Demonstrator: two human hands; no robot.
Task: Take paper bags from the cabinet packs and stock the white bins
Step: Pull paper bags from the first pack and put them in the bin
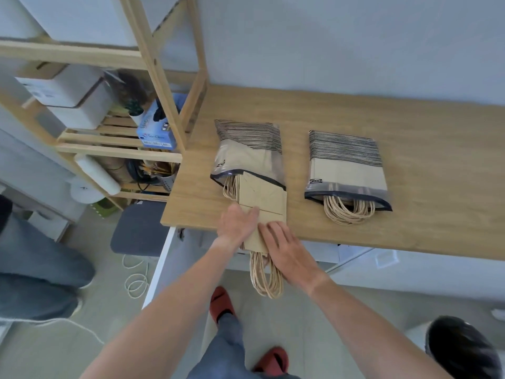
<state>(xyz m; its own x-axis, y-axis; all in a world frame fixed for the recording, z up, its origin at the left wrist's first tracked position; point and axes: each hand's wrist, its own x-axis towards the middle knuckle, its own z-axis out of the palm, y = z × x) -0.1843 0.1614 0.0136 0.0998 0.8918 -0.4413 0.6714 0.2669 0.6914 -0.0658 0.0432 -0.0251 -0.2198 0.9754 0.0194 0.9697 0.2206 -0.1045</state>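
Two clear plastic packs of brown paper bags lie on a wooden counter [355, 110]. From the left pack [247, 151] a folded stack of paper bags [262, 195] sticks out over the counter's front edge, its twine handles [266, 277] hanging below. My left hand [237, 222] grips the stack's left side. On the stack's lower right part rests my right hand [287, 250], its fingers spread flat. The right pack [347, 165] lies untouched, its handles poking out. No white bin shows clearly.
A wooden shelf unit [153, 64] stands at the left, holding white boxes, a blue box [157, 127] and cables. Below the counter a white cabinet door [161, 258] stands ajar. Another person's leg [35, 269] is at far left. A dark round object [461, 348] sits lower right.
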